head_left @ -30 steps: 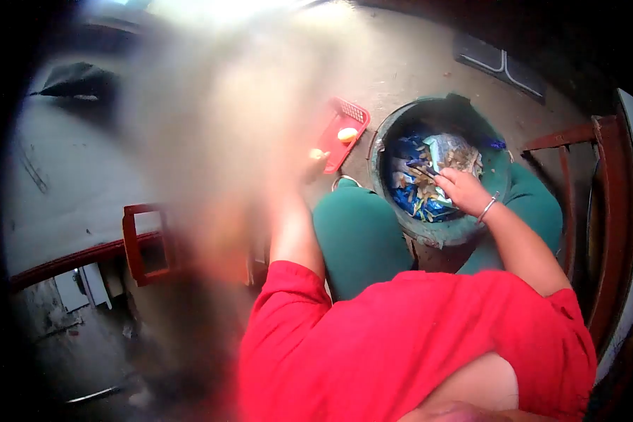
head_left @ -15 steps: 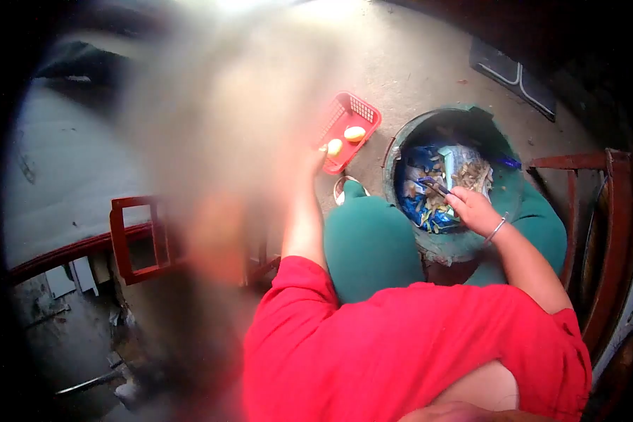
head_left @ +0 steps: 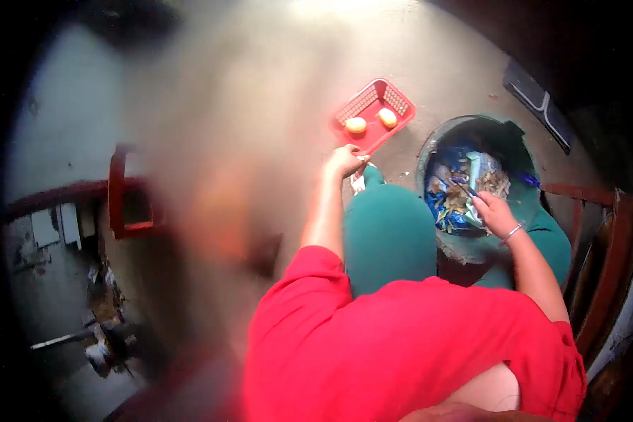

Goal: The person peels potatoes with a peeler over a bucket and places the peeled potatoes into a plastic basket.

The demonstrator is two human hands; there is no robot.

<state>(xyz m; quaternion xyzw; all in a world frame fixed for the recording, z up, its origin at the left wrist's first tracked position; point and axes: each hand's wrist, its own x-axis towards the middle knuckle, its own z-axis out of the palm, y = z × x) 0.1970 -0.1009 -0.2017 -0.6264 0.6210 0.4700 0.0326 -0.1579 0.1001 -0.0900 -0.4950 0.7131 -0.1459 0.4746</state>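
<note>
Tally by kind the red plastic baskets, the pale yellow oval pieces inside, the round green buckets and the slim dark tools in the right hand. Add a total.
Red plastic basket: 1
Pale yellow oval pieces: 2
Round green bucket: 1
Slim dark tool in the right hand: 1
Total: 5

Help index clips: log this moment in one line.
right hand: holds dark tool over bucket; left hand: by red basket; basket: two yellowish pieces

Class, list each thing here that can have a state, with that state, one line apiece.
Red basket: upright, open-topped
Two yellow pieces: lying apart in the basket
Round bin: open, scraps inside
Dark tool: gripped in the right hand
Left hand: beside the basket; contact unclear
Bracelet: worn
</note>
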